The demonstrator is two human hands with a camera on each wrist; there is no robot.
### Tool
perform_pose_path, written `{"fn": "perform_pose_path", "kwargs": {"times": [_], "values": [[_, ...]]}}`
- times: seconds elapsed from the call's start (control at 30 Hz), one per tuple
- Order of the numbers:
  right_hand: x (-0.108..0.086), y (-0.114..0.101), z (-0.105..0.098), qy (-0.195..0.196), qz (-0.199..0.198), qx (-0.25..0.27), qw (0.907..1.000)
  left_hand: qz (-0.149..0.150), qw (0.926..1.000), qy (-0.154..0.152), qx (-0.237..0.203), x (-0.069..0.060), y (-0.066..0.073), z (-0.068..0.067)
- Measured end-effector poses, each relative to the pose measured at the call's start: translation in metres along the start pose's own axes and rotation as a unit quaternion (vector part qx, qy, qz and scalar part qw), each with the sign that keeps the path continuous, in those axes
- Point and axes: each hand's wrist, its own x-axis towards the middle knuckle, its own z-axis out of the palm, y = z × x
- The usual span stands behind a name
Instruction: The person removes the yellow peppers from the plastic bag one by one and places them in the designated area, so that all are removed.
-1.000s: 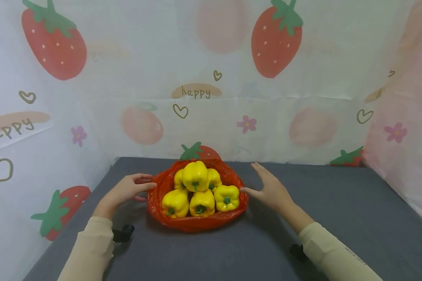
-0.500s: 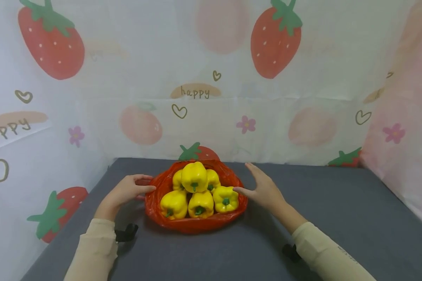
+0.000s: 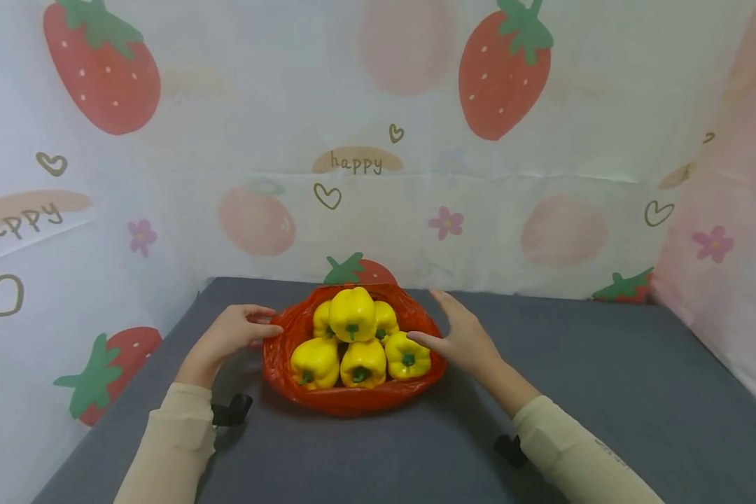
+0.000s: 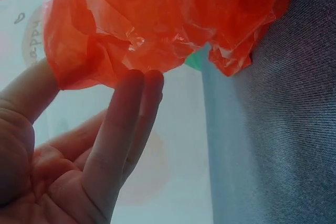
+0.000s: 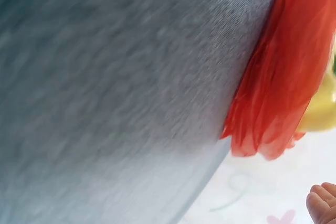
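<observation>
A red plastic bag (image 3: pixel 346 402), its mouth rolled wide, sits on the grey table with several yellow bell peppers (image 3: pixel 353 315) piled inside. At the bag's left rim is my left hand (image 3: pixel 229 332). In the left wrist view its fairly straight fingers (image 4: pixel 118 124) meet the red plastic, and the thumb's tip is hidden by the bag. My right hand (image 3: pixel 466 336) spreads its thumb and fingers at the right rim. Its thumb reaches over the rim beside the rightmost pepper; whether it touches cannot be seen. Only a few fingertips (image 5: pixel 321 203) show in the right wrist view.
The grey-covered table (image 3: pixel 605 378) runs to both sides of the bag. Behind and around it hangs a white cloth (image 3: pixel 365 231) printed with strawberries, hearts and flowers. Black wrist straps (image 3: pixel 232 410) show under both sleeves.
My right hand has moved left, its thumb now over the bag's right rim. The left hand's fingers have drawn slightly closer to the rim. Bag and peppers stay put.
</observation>
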Motion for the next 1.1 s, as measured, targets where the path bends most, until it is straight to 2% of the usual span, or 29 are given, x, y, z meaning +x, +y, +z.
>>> {"fn": "perform_pose_path", "kwargs": {"times": [0.37,0.7,1.1], "values": [[0.003,-0.02,0.011,-0.006,-0.008,0.036,0.9993,0.0,0.9998,0.018,-0.002,-0.002,0.011,0.003],[0.01,-0.04,0.025,-0.016,-0.026,0.051,0.9982,-0.008,0.9996,0.028,-0.003,-0.001,0.01,0.003],[0.018,-0.056,0.037,-0.008,-0.024,0.083,0.9962,-0.01,0.9995,0.029,-0.007,0.0,0.01,0.004]]}}
